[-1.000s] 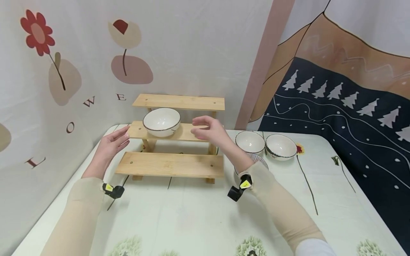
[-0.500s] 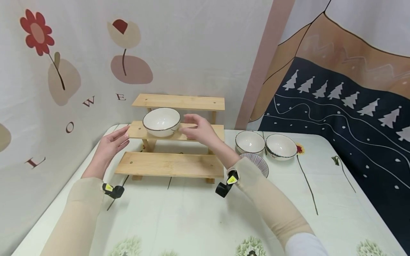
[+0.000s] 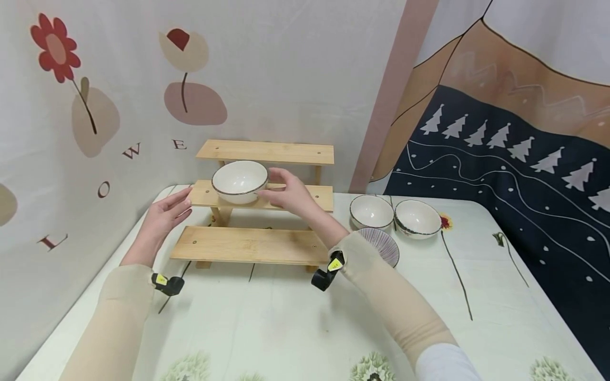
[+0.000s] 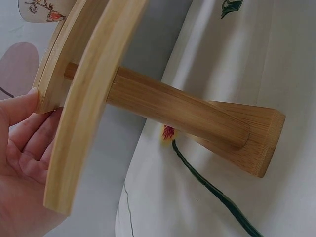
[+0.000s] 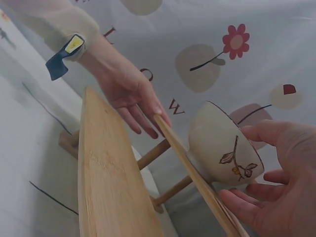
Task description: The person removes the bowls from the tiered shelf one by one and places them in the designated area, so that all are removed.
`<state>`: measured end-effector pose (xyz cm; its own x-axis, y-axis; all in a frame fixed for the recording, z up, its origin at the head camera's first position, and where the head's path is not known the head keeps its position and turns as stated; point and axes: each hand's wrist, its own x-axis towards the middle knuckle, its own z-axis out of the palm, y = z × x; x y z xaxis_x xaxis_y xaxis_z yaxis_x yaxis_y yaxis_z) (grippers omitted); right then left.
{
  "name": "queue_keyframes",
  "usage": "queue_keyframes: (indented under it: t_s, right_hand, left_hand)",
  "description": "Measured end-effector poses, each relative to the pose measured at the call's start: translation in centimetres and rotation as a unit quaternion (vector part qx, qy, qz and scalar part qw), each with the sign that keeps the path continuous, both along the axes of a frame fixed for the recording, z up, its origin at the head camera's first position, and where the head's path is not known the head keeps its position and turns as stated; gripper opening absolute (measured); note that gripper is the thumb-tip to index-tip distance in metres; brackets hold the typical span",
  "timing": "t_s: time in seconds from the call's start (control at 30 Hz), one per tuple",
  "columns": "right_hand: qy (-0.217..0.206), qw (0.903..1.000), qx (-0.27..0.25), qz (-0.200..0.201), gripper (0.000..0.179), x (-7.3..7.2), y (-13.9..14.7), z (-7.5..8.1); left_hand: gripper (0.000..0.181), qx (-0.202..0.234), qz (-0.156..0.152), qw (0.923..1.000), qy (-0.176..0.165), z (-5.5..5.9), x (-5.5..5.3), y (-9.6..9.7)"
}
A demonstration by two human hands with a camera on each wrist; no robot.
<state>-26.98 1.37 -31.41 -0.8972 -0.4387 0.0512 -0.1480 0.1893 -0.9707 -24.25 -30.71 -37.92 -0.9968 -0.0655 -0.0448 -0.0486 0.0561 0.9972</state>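
A white bowl (image 3: 240, 181) with a dark rim stands at the left of the middle shelf (image 3: 302, 197) of a stepped wooden rack. Beside its right side, my right hand (image 3: 290, 194) spreads thumb and fingers and touches or nearly touches it. The right wrist view shows the bowl's painted sprig (image 5: 237, 160), with fingers close to rim and base. My left hand (image 3: 164, 214) touches the left end of that shelf, fingers fairly straight. In the left wrist view a fingertip (image 4: 33, 93) meets the shelf end; other fingers are partly hidden behind the lower shelf.
Two white bowls, one at left (image 3: 372, 211) and one at right (image 3: 418, 218), sit right of the rack. A striped purple dish (image 3: 383, 246) lies before them, partly behind my right sleeve. The rack's lower shelf (image 3: 250, 245) and top shelf (image 3: 267, 152) hold nothing.
My right hand has moved left along the middle shelf, from a gap beside the bowl to its right side. The bowl and my left hand stay in place.
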Motion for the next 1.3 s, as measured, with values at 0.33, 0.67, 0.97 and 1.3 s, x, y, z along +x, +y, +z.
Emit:
queue_keyframes:
  t_s: [0.33, 0.67, 0.97, 1.3]
  right_hand:
    - [0.025, 0.9994, 0.018, -0.011, 0.084, -0.7, -1.3, -0.8]
    - [-0.039, 0.9984, -0.035, -0.021, 0.09, -0.8, -2.7, -0.7]
    - [-0.141, 0.9808, -0.13, -0.037, 0.074, -1.1, -3.6, -0.3]
    - [-0.161, 0.9752, -0.144, -0.05, 0.072, -0.7, -3.2, 0.0]
  left_hand:
    - [0.071, -0.035, 0.008, 0.9993, -0.003, 0.0, 0.2, 0.1]
    - [0.071, -0.038, 0.011, 0.9991, -0.013, 0.0, 0.2, 0.2]
    - [0.073, -0.023, 0.01, 0.9996, -0.009, 0.1, 0.1, 0.1]
    - [0.073, -0.009, 0.004, 0.9999, -0.01, 0.1, 0.2, 0.1]
